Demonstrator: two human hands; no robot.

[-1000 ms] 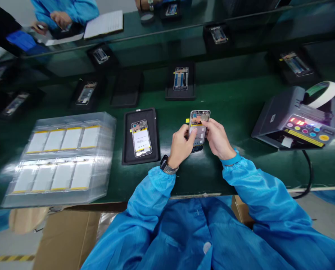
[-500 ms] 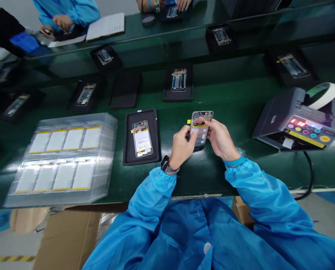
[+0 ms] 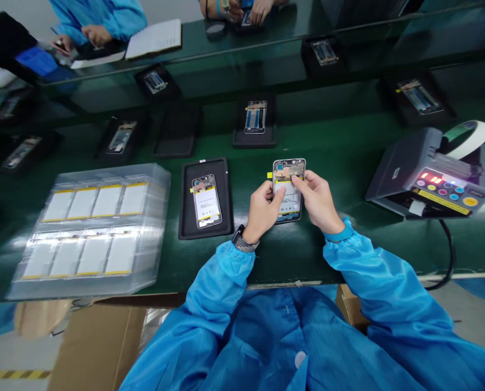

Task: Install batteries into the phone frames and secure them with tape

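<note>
Both my hands hold an open-backed phone frame (image 3: 289, 187) with a white battery in it, just above the green bench. My left hand (image 3: 262, 210) grips its left edge, thumb on the battery. My right hand (image 3: 318, 202) grips the right edge, with thumb and forefinger pinching near the top of the battery. To the left a second phone (image 3: 205, 200) with a battery lies in a black tray (image 3: 185, 217).
A stack of clear trays with white batteries (image 3: 90, 228) sits at the left. A grey tape dispenser (image 3: 429, 174) with coloured buttons stands at the right. Several black trays with phone frames (image 3: 254, 117) lie further back. Other people's hands (image 3: 96, 35) work at the far side.
The phone in my hands has tilted flatter and come down slightly toward the bench. My right fingers have shifted onto the top of the battery. Trays behind have drifted left.
</note>
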